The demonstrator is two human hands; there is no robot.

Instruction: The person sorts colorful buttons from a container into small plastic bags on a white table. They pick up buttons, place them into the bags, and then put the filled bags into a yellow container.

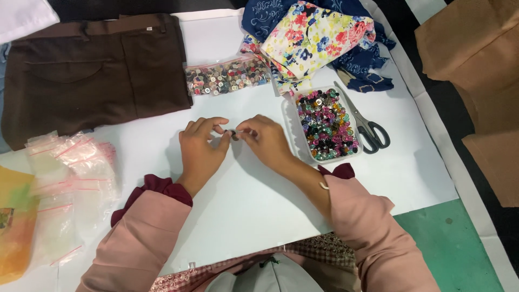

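My left hand [200, 147] and my right hand [266, 141] meet over the white sheet [238, 200] at the middle of the table. Between the fingertips of both hands sits a small dark button [233, 133], pinched from either side. Just right of my right hand stands a clear rectangular tray [292, 130] filled with several colourful buttons. A clear bag of mixed buttons [227, 75] lies beyond my hands. Both arms wear pink sleeves with dark red cuffs.
Grey-handled scissors [367, 127] lie right of the tray. Folded brown trousers [92, 75] rest at the far left. Floral and blue fabrics [319, 38] are piled at the back. Small empty zip bags [70, 178] lie at the left. Brown paper [476, 65] sits at the right.
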